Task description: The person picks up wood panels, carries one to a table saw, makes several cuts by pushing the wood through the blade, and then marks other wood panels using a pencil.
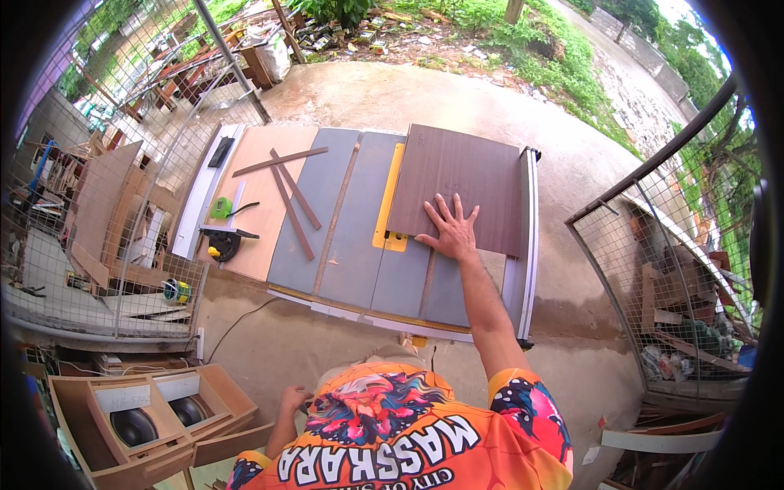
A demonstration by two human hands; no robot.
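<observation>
My right hand (454,234) lies flat with its fingers spread on a dark brown wood-grain panel (465,180). The panel rests on the grey table saw top (343,237), its right side along the long metal fence (529,245). Its left edge overlaps the yellow insert plate (390,196), and no blade shows. Low at my left side hangs my left hand (296,398), away from the saw; its fingers are too small and partly hidden to read.
Thin brown strips (294,204) lie across the saw's left half. Beyond them are a green tape measure (220,207) and a black mitre gauge (230,240). A wooden speaker cabinet (155,420) stands at lower left. Mesh gates (661,269) flank the concrete on both sides.
</observation>
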